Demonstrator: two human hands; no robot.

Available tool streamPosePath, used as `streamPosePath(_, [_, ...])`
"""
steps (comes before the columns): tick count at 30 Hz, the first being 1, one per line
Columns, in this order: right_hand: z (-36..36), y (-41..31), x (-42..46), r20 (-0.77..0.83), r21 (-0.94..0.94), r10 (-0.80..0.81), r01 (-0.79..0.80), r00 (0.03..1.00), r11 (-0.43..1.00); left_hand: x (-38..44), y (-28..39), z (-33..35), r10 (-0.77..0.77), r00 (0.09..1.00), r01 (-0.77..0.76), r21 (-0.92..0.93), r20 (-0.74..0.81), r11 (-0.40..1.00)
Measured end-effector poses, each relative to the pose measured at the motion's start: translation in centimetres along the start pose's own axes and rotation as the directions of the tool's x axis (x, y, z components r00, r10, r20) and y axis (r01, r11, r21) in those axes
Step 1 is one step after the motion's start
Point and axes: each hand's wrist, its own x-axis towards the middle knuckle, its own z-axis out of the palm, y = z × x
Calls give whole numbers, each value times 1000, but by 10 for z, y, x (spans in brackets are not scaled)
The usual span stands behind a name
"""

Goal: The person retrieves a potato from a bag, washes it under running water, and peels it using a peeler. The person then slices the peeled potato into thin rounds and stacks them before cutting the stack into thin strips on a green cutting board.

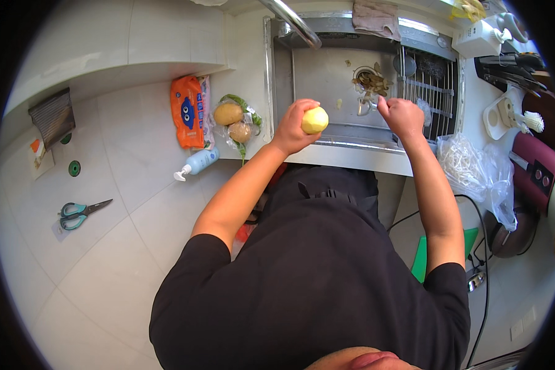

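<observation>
A peeled yellow potato (315,120) is gripped in my left hand (294,125) over the near left part of a stainless steel sink (314,83). My right hand (404,117) is closed around the handle of a peeler (365,106), whose metal head points left, a short way to the right of the potato. Beyond the peeler, brown peelings (373,83) lie heaped around the drain, with a few small scraps nearby on the sink floor. Two unpeeled potatoes (228,114) rest with green vegetables in clear plastic on the counter, left of the sink.
A steel faucet (296,23) reaches over the sink's far left. A wire rack (437,95) spans its right side. A cloth (376,18) hangs on the far rim. Left stand an orange wipes pack (188,112) and a pump bottle (200,161); right lies a plastic bag (467,166).
</observation>
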Motion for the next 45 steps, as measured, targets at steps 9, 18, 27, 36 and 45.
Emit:
streamPosePath(9, [121,-4,3,542,566,227,-551,809,614,155,-38,-44,-3,999,18,321,-47,947])
streamPosePath(18, [148,-99,64,690,718,130,-649,712,-253,115,-82,-34,-125,991,113,215,44,970])
streamPosePath(27, [163,-100,161,356,368,33,-172,934,914,16,-74,33,-608,793,546,-489,40,680])
streamPosePath(36, [152,-78,121,121,477,18,-74,992,876,61,-71,37,-810,551,508,-851,202,132])
streamPosePath(45, [139,-57,43,-329,338,-92,208,940,918,84,-96,65,-910,359,437,-899,205,-30])
